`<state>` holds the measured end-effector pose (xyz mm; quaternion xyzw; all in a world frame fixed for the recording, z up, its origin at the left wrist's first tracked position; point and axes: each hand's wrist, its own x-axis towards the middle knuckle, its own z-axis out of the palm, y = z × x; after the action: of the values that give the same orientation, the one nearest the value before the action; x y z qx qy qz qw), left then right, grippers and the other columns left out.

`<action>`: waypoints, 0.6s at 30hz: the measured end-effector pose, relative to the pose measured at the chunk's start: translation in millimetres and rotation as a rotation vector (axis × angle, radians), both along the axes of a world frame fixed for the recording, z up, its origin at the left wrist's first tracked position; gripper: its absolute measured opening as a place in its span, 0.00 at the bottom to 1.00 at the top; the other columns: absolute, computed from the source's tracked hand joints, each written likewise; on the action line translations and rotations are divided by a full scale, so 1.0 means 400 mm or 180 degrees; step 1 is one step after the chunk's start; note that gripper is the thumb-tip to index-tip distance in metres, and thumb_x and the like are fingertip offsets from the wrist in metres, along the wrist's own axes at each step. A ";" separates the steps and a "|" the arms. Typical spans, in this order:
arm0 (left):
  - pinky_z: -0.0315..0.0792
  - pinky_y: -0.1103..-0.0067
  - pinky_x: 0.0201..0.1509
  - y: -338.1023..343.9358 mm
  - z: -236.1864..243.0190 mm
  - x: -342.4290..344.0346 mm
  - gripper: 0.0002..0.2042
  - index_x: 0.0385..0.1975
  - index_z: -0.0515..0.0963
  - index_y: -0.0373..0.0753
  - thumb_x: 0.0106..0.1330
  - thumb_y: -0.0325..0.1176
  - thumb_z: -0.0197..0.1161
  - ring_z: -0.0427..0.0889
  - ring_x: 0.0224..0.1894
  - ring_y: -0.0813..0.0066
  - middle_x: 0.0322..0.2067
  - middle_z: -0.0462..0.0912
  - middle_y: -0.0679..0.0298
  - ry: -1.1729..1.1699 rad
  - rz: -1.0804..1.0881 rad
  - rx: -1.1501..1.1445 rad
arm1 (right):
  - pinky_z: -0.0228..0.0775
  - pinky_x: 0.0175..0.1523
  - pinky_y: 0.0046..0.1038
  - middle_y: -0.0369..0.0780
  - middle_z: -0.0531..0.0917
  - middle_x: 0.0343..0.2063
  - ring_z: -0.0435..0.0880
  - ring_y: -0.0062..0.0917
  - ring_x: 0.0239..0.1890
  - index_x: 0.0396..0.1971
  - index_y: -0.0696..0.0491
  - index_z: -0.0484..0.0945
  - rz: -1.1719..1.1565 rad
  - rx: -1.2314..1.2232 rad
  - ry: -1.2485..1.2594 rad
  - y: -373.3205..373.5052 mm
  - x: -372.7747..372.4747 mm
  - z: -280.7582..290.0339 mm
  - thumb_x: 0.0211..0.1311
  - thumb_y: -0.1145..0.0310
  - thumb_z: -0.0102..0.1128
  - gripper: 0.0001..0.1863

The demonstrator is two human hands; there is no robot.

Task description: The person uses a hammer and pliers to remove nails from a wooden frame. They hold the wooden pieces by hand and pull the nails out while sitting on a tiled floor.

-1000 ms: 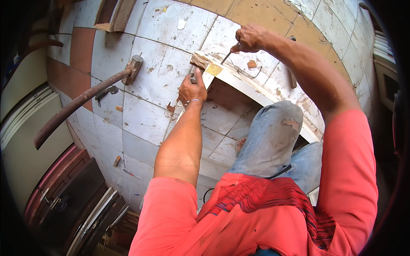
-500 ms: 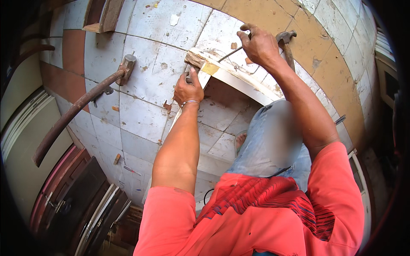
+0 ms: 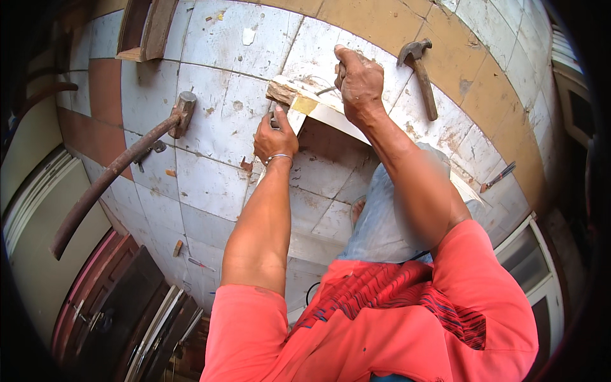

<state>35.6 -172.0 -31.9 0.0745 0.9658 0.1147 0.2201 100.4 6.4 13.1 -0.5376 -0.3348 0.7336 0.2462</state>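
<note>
A white wooden frame (image 3: 337, 119) lies in front of me, its far-left corner splintered and bare. My left hand (image 3: 275, 137) is closed around the side rail just below that corner; a small dark grey piece (image 3: 274, 119) shows beneath its thumb. Over the far rail my right hand (image 3: 361, 89) makes a fist around the handle of a screwdriver (image 3: 328, 90). Its thin metal shaft points left toward the corner, and the tip cannot be made out. Beyond the right hand, a claw hammer (image 3: 421, 79) rests on the tiles.
At left stands a long-handled sledgehammer (image 3: 121, 162). A wooden box-like piece (image 3: 153, 32) is at the far left. Panels and doors (image 3: 121, 299) lean at lower left. A brush-like tool (image 3: 498, 177) lies right. Wood chips litter the tiled floor (image 3: 210, 162).
My right hand has moved left and closed into a fist around the screwdriver, its shaft now lower. The claw hammer shows fully, no longer behind my arm. My left hand keeps its hold.
</note>
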 end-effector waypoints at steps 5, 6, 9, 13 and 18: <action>0.75 0.60 0.52 0.007 0.004 0.010 0.31 0.48 0.84 0.39 0.70 0.61 0.47 0.83 0.49 0.44 0.44 0.86 0.46 -0.0044 -0.0003 -0.0171 | 0.51 0.26 0.24 0.26 0.66 0.14 0.59 0.12 0.20 0.12 0.52 0.69 -0.0002 0.0274 -0.0015 -0.019 0.012 0.025 0.67 0.64 0.60 0.22; 0.75 0.60 0.52 0.000 0.000 0.011 0.31 0.48 0.84 0.39 0.70 0.61 0.47 0.83 0.49 0.44 0.44 0.86 0.46 -0.0039 -0.0010 -0.0198 | 0.52 0.26 0.23 0.26 0.67 0.14 0.59 0.12 0.20 0.12 0.53 0.70 0.0121 0.0495 -0.0092 -0.026 0.016 0.030 0.68 0.63 0.59 0.22; 0.75 0.60 0.51 -0.020 -0.024 0.008 0.29 0.45 0.84 0.38 0.70 0.59 0.48 0.84 0.46 0.43 0.42 0.86 0.46 -0.0016 -0.0090 -0.0020 | 0.60 0.24 0.28 0.34 0.70 0.12 0.63 0.14 0.19 0.15 0.55 0.75 0.0702 0.0761 -0.0126 -0.051 0.028 0.057 0.70 0.61 0.57 0.22; 0.74 0.66 0.47 -0.087 -0.063 0.018 0.25 0.48 0.81 0.39 0.72 0.55 0.50 0.82 0.45 0.56 0.43 0.84 0.51 -0.0328 -0.0130 0.0111 | 0.65 0.28 0.29 0.38 0.67 0.11 0.66 0.24 0.15 0.13 0.56 0.69 0.1585 0.2598 0.0344 -0.194 0.040 0.122 0.69 0.69 0.54 0.21; 0.75 0.58 0.42 -0.058 -0.073 0.006 0.29 0.42 0.84 0.36 0.71 0.58 0.49 0.84 0.39 0.41 0.35 0.86 0.45 -0.0113 -0.0062 0.0110 | 0.68 0.30 0.34 0.43 0.74 0.12 0.70 0.32 0.16 0.13 0.57 0.72 0.1138 0.1558 0.0203 -0.020 0.038 0.175 0.66 0.60 0.58 0.23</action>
<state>38.1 -195.1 -61.0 0.0856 0.9589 0.1306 0.2371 115.7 -1.5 82.9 -0.3716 -0.5831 0.6793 0.2459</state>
